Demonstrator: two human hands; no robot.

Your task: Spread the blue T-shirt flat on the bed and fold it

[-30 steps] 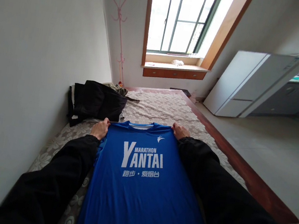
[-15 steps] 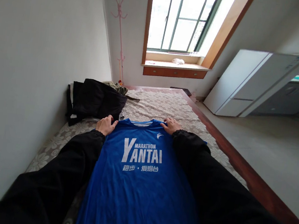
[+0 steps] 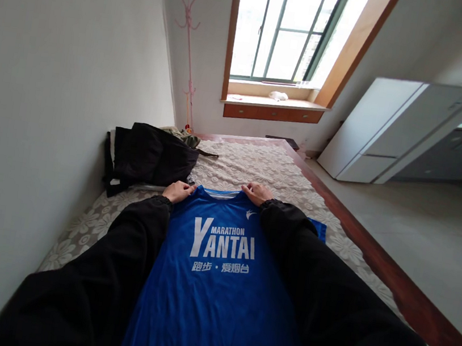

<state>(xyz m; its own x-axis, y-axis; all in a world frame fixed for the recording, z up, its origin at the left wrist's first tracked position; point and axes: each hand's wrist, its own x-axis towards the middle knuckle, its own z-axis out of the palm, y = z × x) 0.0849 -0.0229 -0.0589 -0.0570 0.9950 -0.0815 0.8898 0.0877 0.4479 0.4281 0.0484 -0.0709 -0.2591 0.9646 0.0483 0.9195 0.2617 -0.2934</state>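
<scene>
A blue T-shirt point(image 3: 217, 303) with white "Marathon Yantai" lettering lies spread out, front side up, its collar pointing away from me. My left hand point(image 3: 178, 191) pinches its left shoulder close to the neckline. On the other side of the collar, my right hand point(image 3: 257, 193) grips the right shoulder, fingers closed on the fabric. A short piece of the right sleeve shows past my forearm; the left sleeve is hidden by my arm. Beneath the shirt is a bed with a grey-white floral cover point(image 3: 253, 165).
Dark folded clothes point(image 3: 151, 156) lie piled at the far left, against the wall. Beyond the bed stand a pink coat rack point(image 3: 189, 47) and a window with a sill point(image 3: 250, 100). A white fridge point(image 3: 375, 124) is at the right. The bed's reddish-brown edge point(image 3: 373, 262) runs along the right.
Both hands have moved inward along the shoulders, nearer the collar, and now pinch the fabric. More of the right sleeve shows. The view has shifted slightly.
</scene>
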